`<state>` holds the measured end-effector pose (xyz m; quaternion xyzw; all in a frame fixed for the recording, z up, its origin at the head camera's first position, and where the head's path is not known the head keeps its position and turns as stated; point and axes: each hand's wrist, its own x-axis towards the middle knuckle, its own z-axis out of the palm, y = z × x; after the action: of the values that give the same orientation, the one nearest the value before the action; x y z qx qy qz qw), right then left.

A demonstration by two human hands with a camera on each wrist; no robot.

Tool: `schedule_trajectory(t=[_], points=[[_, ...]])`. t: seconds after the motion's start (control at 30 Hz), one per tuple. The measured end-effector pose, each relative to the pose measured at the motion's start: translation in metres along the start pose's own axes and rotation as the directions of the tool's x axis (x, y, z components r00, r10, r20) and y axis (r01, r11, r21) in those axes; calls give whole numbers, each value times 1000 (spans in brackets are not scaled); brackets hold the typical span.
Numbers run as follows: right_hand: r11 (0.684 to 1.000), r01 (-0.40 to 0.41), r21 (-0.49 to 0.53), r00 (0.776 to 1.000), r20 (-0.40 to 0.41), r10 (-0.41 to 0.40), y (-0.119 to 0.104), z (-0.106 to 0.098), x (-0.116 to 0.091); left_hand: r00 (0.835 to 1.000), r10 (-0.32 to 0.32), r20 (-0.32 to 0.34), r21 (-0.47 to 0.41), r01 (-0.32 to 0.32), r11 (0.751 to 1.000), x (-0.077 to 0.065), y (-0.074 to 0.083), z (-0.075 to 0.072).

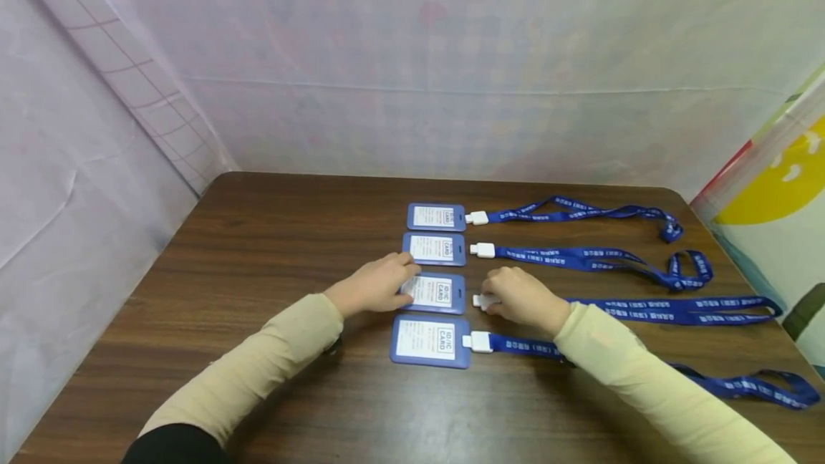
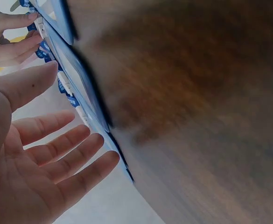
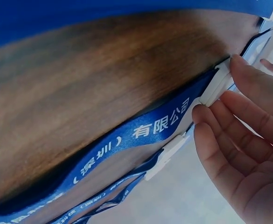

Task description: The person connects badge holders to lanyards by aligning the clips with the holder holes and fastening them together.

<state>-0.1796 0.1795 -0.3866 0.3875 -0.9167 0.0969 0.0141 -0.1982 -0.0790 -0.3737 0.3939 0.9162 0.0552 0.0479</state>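
Observation:
My left hand [image 1: 379, 283] is at the left end of a blue ID card holder [image 1: 438, 293], second from the front. Its thumb and fingers [image 2: 80, 158] are spread and nearly straight beside the holder's edge. To the right, my right hand [image 1: 523, 297] pinches the white clip [image 3: 216, 84] of a blue lanyard [image 1: 677, 311] between thumb and fingertips. This clip lies in line with the same holder, a small gap apart from it. Part of the clip is hidden under the right hand in the head view.
The front holder [image 1: 430, 341] lies nearest me, its clip [image 1: 480, 341] at its right end; my right forearm crosses its strap. Behind are two more holders, a middle one [image 1: 434, 248] and a far one [image 1: 435, 217], with lanyards stretching right. A white curtain [image 1: 412, 113] hangs behind the table [image 1: 258, 235].

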Motion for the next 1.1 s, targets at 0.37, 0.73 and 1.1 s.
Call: schedule_trajectory(t=[0.37, 0.73, 1.1], points=[[1000, -11, -4, 1000, 2, 11, -4, -1, -1, 995, -39, 87, 33, 36, 999, 5, -3, 4], [999, -44, 25, 999, -10, 44, -2, -1, 0, 993, -68, 94, 37, 65, 997, 8, 0, 4], [999, -38, 4, 999, -37, 38, 1, 1, 2, 992, -83, 98, 38, 79, 996, 9, 1, 1]])
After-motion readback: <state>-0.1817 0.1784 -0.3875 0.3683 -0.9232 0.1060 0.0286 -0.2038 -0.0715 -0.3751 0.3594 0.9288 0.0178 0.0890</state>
